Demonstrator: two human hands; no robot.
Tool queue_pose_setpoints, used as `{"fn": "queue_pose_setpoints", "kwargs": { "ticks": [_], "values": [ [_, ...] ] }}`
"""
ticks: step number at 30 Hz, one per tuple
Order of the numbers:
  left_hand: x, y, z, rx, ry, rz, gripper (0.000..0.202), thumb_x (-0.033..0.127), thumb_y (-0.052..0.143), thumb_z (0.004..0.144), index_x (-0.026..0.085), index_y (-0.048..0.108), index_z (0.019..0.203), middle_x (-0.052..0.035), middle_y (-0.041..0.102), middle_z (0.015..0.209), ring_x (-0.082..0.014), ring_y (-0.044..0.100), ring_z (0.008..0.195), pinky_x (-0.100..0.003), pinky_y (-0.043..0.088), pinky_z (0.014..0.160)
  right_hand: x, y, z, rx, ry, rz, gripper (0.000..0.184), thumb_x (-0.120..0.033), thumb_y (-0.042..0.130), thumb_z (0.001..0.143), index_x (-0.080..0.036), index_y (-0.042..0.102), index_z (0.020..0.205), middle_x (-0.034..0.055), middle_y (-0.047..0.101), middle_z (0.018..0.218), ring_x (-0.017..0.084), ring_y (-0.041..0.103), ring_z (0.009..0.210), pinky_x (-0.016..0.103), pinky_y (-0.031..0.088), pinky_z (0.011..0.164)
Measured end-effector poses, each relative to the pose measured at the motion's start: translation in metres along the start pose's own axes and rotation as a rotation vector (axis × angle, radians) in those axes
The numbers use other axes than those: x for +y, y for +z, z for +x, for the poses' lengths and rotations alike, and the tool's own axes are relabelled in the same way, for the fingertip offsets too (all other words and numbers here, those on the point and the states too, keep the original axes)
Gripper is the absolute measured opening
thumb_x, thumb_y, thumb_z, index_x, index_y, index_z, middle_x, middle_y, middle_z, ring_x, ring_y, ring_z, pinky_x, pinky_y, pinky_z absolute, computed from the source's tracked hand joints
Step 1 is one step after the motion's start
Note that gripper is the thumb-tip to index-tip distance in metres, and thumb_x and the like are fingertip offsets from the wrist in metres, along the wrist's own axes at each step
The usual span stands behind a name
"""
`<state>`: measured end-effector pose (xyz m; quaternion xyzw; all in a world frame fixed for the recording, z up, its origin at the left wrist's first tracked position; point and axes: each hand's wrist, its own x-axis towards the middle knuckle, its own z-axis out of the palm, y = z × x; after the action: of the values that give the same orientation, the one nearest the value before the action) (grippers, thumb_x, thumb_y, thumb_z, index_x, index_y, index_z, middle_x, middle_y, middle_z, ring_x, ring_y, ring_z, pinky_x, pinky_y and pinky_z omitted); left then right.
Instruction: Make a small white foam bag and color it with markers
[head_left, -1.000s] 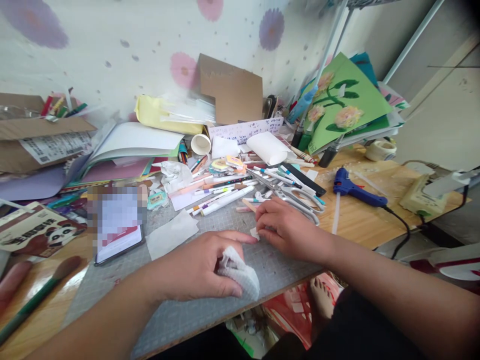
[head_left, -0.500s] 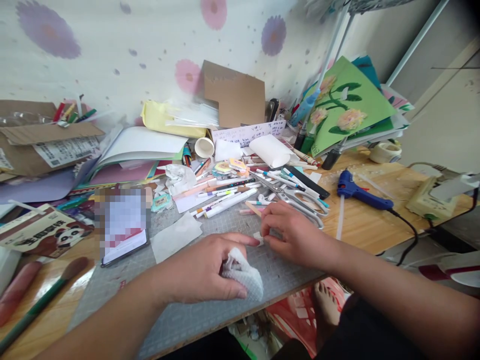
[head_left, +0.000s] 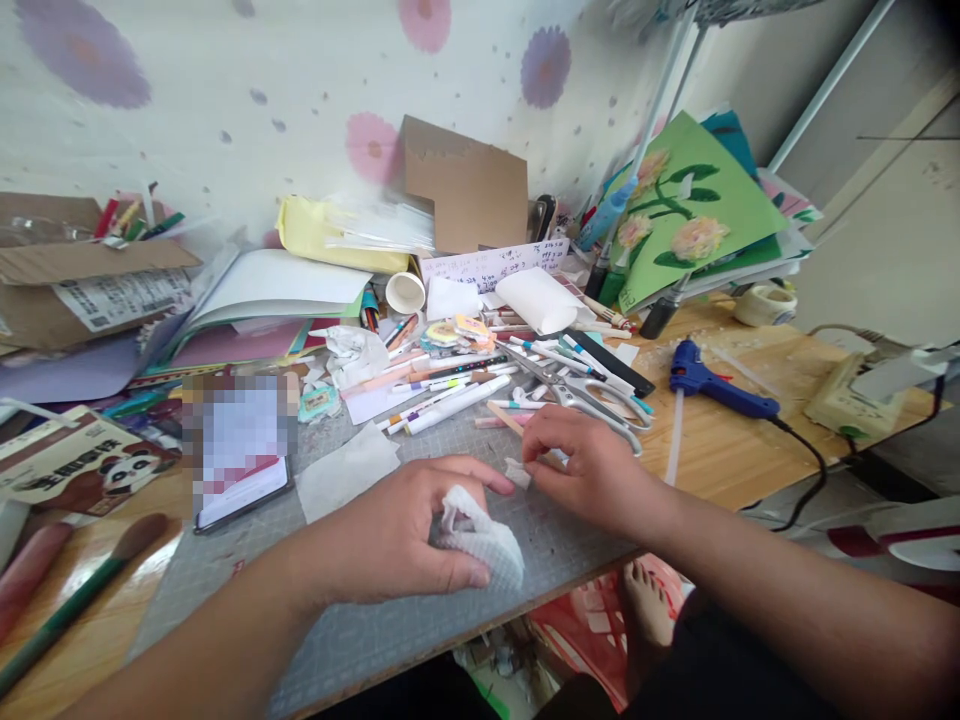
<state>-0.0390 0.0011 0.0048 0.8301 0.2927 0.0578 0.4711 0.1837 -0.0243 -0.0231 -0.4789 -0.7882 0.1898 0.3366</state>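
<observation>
My left hand [head_left: 390, 535] is curled around a crumpled white paper towel [head_left: 491, 545], its index finger stretched toward the right hand. My right hand [head_left: 589, 475] is closed, with a thin pale wooden stick [head_left: 507, 416] passing through its bent fingers. A small white paper scrap [head_left: 517, 474] lies at the right fingertips, close to the left index finger; whether it is pinched is unclear. Both hands are over a grey cutting mat [head_left: 360, 640]. Just beyond the right hand are scissors [head_left: 577, 390] and several white markers [head_left: 457, 404].
A blue glue gun [head_left: 720, 385] with its cord lies at the right, near a power strip [head_left: 855, 395]. On the left are a phone [head_left: 244, 450], a green-handled brush [head_left: 82, 600] and a cardboard box [head_left: 97, 280]. A white paper sheet [head_left: 345, 470] lies beside the left hand.
The whole view has shifted slightly. The small scrap shows more plainly between the hands, and the right fingers have moved slightly around it. The left hand keeps its hold on the paper towel.
</observation>
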Motion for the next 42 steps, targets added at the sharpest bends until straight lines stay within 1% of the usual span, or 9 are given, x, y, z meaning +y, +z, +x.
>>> {"fn": "queue_pose_setpoints", "kwargs": {
  "ticks": [7,11,15,19,24,28,33,39,42],
  "values": [
    [0.001,0.001,0.001,-0.027,-0.012,0.04,0.012,0.025,0.075,0.068,0.022,0.066,0.076,-0.0004,0.059,0.13,-0.0232,0.045,0.13,-0.026,0.039,0.098,0.001,0.004,-0.003,-0.033,-0.014,-0.178,0.014,-0.005,0.057,0.072,-0.017,0.064,0.068,0.0059,0.061,0.078,0.022,0.055,0.081,0.035,0.039,0.074],
    [0.003,0.005,0.005,-0.049,-0.033,0.037,0.013,0.026,0.073,0.069,0.02,0.061,0.069,-0.0013,0.064,0.119,-0.0242,0.046,0.128,-0.026,0.042,0.094,0.0,0.005,-0.003,-0.032,0.012,-0.166,0.014,-0.006,0.059,0.072,-0.018,0.064,0.067,0.0046,0.061,0.077,0.022,0.055,0.081,0.034,0.038,0.073],
    [0.009,0.008,0.009,-0.085,-0.056,0.063,0.011,0.025,0.071,0.07,0.02,0.061,0.07,0.0009,0.067,0.109,-0.0235,0.058,0.112,-0.025,0.045,0.083,-0.004,0.004,-0.001,-0.017,0.098,0.007,0.015,-0.006,0.058,0.07,-0.019,0.061,0.064,0.0033,0.06,0.074,0.021,0.054,0.082,0.036,0.037,0.077],
    [0.009,0.01,0.007,-0.087,-0.053,0.035,0.009,0.022,0.071,0.068,0.021,0.064,0.073,0.0029,0.06,0.13,-0.0246,0.058,0.113,-0.028,0.044,0.09,-0.005,-0.003,0.003,0.004,0.237,0.208,0.01,-0.011,0.055,0.073,-0.019,0.056,0.067,0.0011,0.058,0.071,0.017,0.054,0.072,0.031,0.041,0.07],
    [-0.001,0.01,0.006,0.06,-0.11,-0.107,0.016,0.027,0.07,0.07,0.02,0.063,0.082,-0.0024,0.057,0.133,-0.0228,0.064,0.098,-0.03,0.049,0.081,-0.004,-0.006,0.006,-0.007,0.375,0.397,0.008,-0.022,0.057,0.074,-0.018,0.054,0.068,-0.0019,0.056,0.063,0.012,0.049,0.058,0.025,0.04,0.055],
    [-0.002,0.012,0.008,0.165,-0.069,-0.151,0.022,0.03,0.071,0.072,0.02,0.066,0.091,-0.0037,0.055,0.133,-0.0251,0.058,0.11,-0.03,0.046,0.087,-0.01,0.0,0.005,-0.02,0.4,0.511,0.012,-0.027,0.059,0.074,-0.019,0.053,0.068,-0.0018,0.055,0.064,0.012,0.049,0.058,0.025,0.04,0.056],
    [0.002,0.014,0.009,0.121,-0.029,-0.095,0.024,0.028,0.066,0.078,0.022,0.07,0.1,-0.0023,0.064,0.119,-0.0248,0.056,0.115,-0.031,0.041,0.097,-0.014,0.004,0.006,-0.011,0.446,0.689,0.011,-0.026,0.061,0.07,-0.019,0.054,0.067,-0.0015,0.056,0.064,0.014,0.052,0.063,0.029,0.041,0.063],
    [-0.005,0.011,0.011,0.074,-0.069,-0.007,0.053,0.021,0.069,0.074,0.028,0.06,0.126,-0.0013,0.054,0.139,-0.0249,0.047,0.128,-0.036,0.031,0.109,-0.004,-0.002,0.007,0.119,0.488,0.634,0.006,-0.022,0.059,0.069,-0.019,0.053,0.067,-0.0046,0.052,0.063,0.012,0.047,0.06,0.027,0.038,0.061],
    [-0.009,0.009,0.011,0.065,-0.08,-0.009,0.05,0.022,0.069,0.073,0.03,0.061,0.122,-0.0015,0.046,0.146,-0.0263,0.041,0.134,-0.038,0.03,0.11,-0.001,-0.006,0.006,0.115,0.493,0.581,0.005,-0.02,0.06,0.068,-0.019,0.056,0.066,-0.0042,0.054,0.061,0.013,0.049,0.061,0.028,0.038,0.062]
  ]
}}
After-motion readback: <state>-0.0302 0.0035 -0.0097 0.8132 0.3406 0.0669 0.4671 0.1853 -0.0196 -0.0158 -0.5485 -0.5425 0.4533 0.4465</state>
